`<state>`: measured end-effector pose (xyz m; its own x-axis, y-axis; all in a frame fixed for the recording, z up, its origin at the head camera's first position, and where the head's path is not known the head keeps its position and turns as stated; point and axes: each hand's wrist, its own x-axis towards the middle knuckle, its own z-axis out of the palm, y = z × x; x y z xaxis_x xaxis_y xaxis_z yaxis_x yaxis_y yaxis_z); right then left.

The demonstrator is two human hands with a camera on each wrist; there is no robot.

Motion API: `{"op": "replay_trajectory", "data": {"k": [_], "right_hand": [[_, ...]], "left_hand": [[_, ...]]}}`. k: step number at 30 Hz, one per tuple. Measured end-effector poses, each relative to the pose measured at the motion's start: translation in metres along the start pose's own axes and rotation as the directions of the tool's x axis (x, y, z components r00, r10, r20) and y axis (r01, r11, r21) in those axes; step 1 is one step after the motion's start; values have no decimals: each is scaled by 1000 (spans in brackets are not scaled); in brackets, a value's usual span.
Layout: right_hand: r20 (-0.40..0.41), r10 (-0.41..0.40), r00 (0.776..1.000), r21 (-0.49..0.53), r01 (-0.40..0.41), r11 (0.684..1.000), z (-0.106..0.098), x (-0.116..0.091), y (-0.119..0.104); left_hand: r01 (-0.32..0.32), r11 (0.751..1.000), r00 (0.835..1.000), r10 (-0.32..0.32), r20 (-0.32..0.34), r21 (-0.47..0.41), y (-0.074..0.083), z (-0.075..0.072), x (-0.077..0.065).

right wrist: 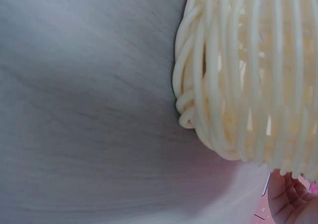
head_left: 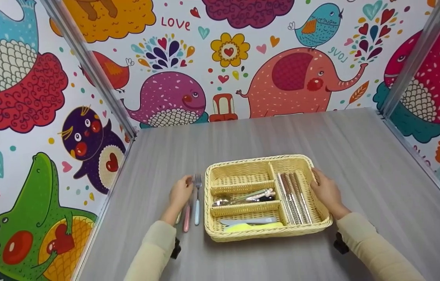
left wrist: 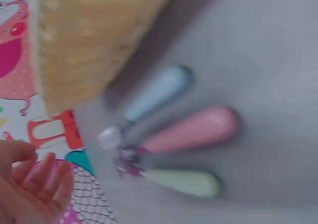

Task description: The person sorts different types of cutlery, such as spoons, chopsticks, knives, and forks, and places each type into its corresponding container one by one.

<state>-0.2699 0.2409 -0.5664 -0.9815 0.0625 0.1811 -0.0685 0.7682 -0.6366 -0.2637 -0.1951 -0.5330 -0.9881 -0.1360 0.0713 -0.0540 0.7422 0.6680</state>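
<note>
Resting against the right wall of the pale yellow woven cutlery basket [head_left: 267,234], the right hand [head_left: 326,192] lies with relaxed fingers on the rim, apparently steadying it on the grey wood-grain worktop [head_left: 360,148]. The left hand [head_left: 180,194], loosely spread and gripping nothing, hovers over three pastel-handled forks [head_left: 197,203] lying just left of the basket. Between the hands, the basket's compartments sort spoons [head_left: 243,197] from steel chopsticks [head_left: 294,199].
</note>
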Motion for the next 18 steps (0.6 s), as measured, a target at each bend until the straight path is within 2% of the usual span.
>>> {"op": "replay_trajectory", "data": {"k": [3, 6, 8, 12, 18], "right_hand": [[4, 1, 1000, -1, -1, 1000, 0, 0, 1], [-2, -9, 1000, 1, 9, 1000, -1, 0, 2], [-7, -18, 1000, 1, 18, 1000, 0, 1, 2], [-9, -17, 1000, -5, 17, 1000, 0, 1, 2], [9, -5, 1000, -14, 5, 1000, 1, 1, 0]], "left_hand": [[112, 985, 991, -120, 56, 135, -18, 0, -12], [208, 946, 969, -234, 80, 247, -30, -1, -22], [243, 924, 956, -280, 90, 296, -35, -3, -26], [250, 906, 943, -308, 127, 340, -43, -5, -32], [244, 899, 936, -317, 154, 363, -50, -6, -37]]}}
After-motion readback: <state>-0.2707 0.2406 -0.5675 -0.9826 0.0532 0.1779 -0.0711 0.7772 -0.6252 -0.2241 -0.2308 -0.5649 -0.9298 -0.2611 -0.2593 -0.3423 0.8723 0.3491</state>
